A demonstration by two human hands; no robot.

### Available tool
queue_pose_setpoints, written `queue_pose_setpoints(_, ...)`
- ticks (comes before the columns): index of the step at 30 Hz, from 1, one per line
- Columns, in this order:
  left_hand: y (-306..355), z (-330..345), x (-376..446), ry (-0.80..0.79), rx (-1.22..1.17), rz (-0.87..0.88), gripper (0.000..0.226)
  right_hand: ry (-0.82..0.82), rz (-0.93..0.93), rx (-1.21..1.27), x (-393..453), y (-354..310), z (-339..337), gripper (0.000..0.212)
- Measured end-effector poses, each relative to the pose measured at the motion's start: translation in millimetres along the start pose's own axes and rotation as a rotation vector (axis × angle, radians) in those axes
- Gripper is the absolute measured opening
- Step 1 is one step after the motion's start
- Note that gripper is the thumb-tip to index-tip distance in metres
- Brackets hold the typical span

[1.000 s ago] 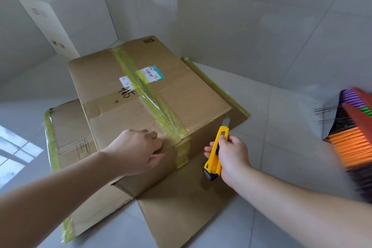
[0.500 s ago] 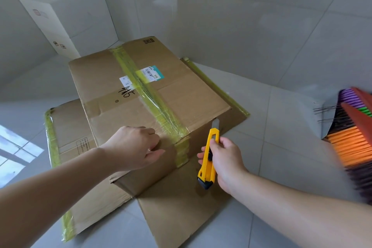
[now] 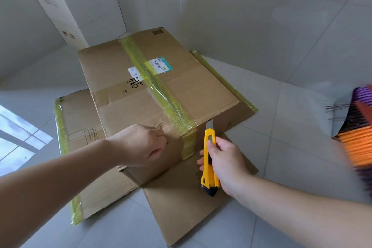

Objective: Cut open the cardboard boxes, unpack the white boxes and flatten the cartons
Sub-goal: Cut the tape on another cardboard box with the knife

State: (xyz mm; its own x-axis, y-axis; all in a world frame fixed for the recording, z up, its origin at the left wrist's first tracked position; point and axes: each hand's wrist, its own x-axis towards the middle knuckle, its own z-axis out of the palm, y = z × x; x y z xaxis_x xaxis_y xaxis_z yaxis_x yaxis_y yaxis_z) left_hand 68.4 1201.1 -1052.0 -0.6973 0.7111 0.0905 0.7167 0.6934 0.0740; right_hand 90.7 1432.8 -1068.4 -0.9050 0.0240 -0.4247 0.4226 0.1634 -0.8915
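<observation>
tiled floor (image 3: 302, 147); carton (image 3: 161, 90) between hands, right (image 3: 225, 165) gripping knife (image 3: 209, 159).

a brown cardboard box (image 3: 161, 90) is banded with yellow-green tape (image 3: 161, 90), a yellow knife (image 3: 209, 159) is black-tipped, a white box (image 3: 80, 4) is plain, broom bristles (image 3: 356, 133) are striped orange and purple.

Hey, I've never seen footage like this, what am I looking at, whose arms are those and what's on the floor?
No machine here: a person wears a camera on the head, looking down at their own arms. The left hand rests on a taped cardboard box that sits on flattened cartons on the tiled floor. The right hand grips a yellow utility knife, blade out, up against the box's near edge. White boxes are stacked in the corner, and a colourful broom is at right.
</observation>
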Motion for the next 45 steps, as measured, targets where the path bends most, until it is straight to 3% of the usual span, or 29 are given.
queue_pose_setpoints(6, -1, -1, 0, -0.005, -0.019, 0.009, 0.017, -0.044, 0.015, -0.035, 1, -4, 3, 0.015)
queue_pose_setpoints(15, 0, -4, 0, -0.005, -0.032, 0.012, 0.016, -0.089, 0.038, -0.159, -6, -4, 6, 0.038)
queue_pose_setpoints(22, 0, -4, -1, 0.007, -0.038, 0.023, 0.017, -0.154, 0.065, -0.137, -18, -3, 9, 0.023)
queue_pose_setpoints(31, 1, -3, -1, 0.019, -0.02, 0.042, 0.02, -0.165, 0.061, -0.169, -14, -2, 9, 0.034)
queue_pose_setpoints(37, -1, -2, -2, 0.018, -0.015, 0.044, 0.02, -0.207, 0.051, -0.16, -7, -13, 8, 0.012)
queue_pose_setpoints(42, -6, -8, -4, -0.066, -0.098, -0.025, 0.027, -0.299, 0.042, -0.219, -20, 4, -5, 0.019)
queue_pose_setpoints(45, -21, -16, -11, -0.089, -0.156, -0.145, 0.036, -0.418, -0.074, -0.318, -29, 20, -24, 0.039)
